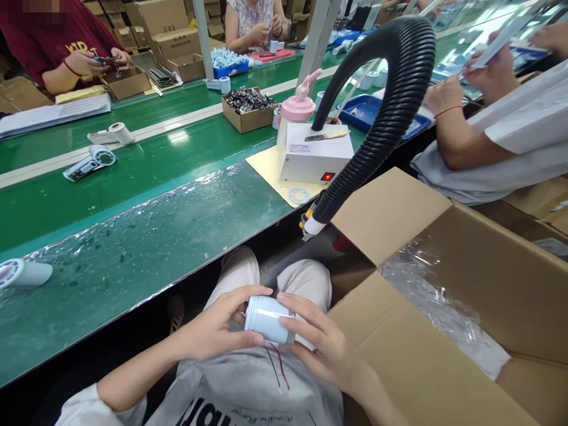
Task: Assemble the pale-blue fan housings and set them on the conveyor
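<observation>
Above my lap, a light blue cylinder [267, 319] lies on its side between my two hands. My left hand [217, 322] is wrapped round its left end, with the thumb below and fingers on top. My right hand [317, 337] grips the right end, where a clear rim shows. Dark and red wires [278, 367] hang below the cylinder. Beyond my hands, a black ribbed hose [390, 106] arches from a white box [315, 154] and ends in a white nozzle [313, 227] near the bench edge.
An open cardboard box [399, 331] with clear plastic stands at my right. On the green bench [155, 207] are a blue-white cylinder [31, 274], a handheld housing [91, 163], a carton of black parts [249, 106] and a pink bottle [298, 109]. Other people sit across and to the right.
</observation>
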Available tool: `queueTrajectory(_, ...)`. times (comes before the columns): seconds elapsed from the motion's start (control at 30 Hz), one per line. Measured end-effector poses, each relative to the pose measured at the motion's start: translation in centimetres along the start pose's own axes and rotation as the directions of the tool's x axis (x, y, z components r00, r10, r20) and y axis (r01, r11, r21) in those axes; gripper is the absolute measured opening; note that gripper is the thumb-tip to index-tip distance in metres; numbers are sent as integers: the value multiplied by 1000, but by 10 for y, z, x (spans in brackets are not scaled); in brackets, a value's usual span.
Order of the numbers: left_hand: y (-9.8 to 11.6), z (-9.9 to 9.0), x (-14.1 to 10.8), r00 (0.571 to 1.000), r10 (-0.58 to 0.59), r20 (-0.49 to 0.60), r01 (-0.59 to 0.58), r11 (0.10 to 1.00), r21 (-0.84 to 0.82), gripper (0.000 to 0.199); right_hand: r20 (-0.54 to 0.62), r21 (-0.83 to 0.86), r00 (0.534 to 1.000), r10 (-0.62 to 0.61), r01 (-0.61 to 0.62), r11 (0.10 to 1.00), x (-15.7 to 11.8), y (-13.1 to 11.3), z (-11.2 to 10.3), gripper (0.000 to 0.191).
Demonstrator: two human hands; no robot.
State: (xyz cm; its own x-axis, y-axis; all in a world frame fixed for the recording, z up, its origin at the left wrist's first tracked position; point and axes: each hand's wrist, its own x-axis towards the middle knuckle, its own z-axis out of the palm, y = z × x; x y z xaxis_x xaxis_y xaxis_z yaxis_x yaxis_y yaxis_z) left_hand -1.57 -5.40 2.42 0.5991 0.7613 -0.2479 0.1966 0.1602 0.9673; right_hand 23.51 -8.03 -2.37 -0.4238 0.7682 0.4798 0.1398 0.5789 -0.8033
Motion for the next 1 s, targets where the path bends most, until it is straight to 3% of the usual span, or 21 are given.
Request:
queueTrajectory(0.1,-4,-2,0,1000,18,13,-18,1000,4,83,-8,134,985,172,-169,976,2,-2,0,55)
queueTrajectory(0.2,-7,-6,0,994,81,68,-82,997,1,86,38,414,916,399,-378,828,3,-5,1,55)
queueTrajectory(0.27,-9,-7,1,991,83,107,-75,994,-80,83,53,472,897,439,-410,780,3,-4,2,49)
queueTrajectory(0.4,-12,-6,3,989,47,137,-13,970,-242,84,12,286,949,314,-304,909,5,-4,1,45)
queueTrajectory(0.53,-18,-2,3,992,51,113,-26,978,-209,83,29,206,955,294,-293,933,5,-6,-1,42)
queueTrajectory(0.63,-24,-3,3,981,157,114,-144,982,-119,87,59,149,964,259,-265,953,5,-9,-3,37)
queueTrajectory(0.7,-25,-6,5,949,287,131,-286,958,-27,88,37,116,976,215,-218,969,5,-11,-6,39)
queueTrajectory(0.8,-22,-11,10,876,453,168,-468,881,67,89,-42,120,986,162,-156,980,8,-14,-8,57)
queueTrajectory(0.9,-19,-12,14,841,503,198,-525,847,82,91,-77,158,986,146,-133,979,9,-17,-7,70)
queueTrajectory(0.93,-19,-10,15,846,497,193,-518,852,77,90,-78,163,985,154,-140,977,8,-18,-5,71)
queueTrajectory(1.0,-21,-6,17,894,428,131,-435,900,30,81,-43,143,978,206,-198,970,7,-16,-3,69)
